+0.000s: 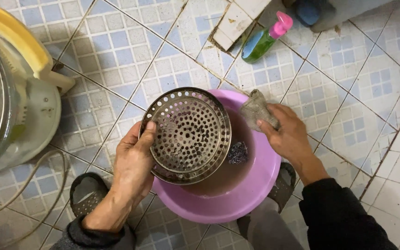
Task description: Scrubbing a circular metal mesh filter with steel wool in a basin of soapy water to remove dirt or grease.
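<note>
My left hand [134, 162] grips the left rim of a round perforated metal steamer tray [188, 134] and holds it tilted over a purple plastic basin [255, 185] of murky water. My right hand [288, 132] pinches a grey cleaning rag [255, 109] at the basin's far right edge, just beside the tray. A dark steel-wool scrubber [238, 153] lies in the water under the tray's right side.
A green bottle with a pink pump [262, 39] lies on the blue-and-white tiled floor at the back. A white and yellow appliance [15, 92] stands at the left, with a grey cord [33, 194] looping across the floor. Dark sandals [86, 192] flank the basin.
</note>
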